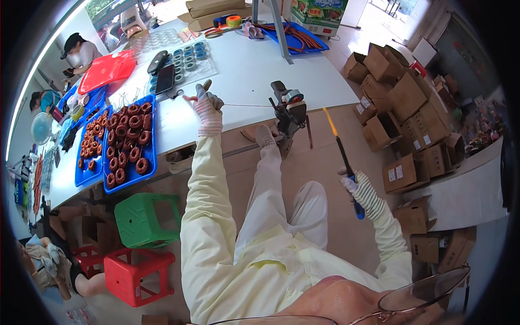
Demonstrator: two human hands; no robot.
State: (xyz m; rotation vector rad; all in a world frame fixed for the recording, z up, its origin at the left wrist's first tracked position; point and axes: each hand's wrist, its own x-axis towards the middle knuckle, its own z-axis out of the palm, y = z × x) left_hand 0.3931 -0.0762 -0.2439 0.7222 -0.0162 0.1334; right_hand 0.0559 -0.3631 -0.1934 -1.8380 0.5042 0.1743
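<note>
My left hand (pixel 208 111), in a striped glove, is closed above the white table with some fingers partly extended. It grips a thin copper-coloured wire (pixel 244 105), stretched to the right toward a small dark vise (pixel 290 105) at the table's front edge. A short reddish end sticks out left of that hand. A ring with a teal face (pixel 294 96) sits at the vise. My right hand (pixel 352 184), also gloved, is closed around the blue handle of a rod-shaped tool (pixel 343 154) with a black shaft and a thin orange tip, held away from the table.
Blue trays (pixel 154 157) of copper-wound rings lie at the left. Behind are a phone (pixel 165 79), clear trays with teal rings (pixel 189 59) and a metal stand (pixel 280 32). Cardboard boxes (pixel 414 130) crowd the right; green (pixel 132 222) and red stools (pixel 132 273) stand left. Other people sit leftward.
</note>
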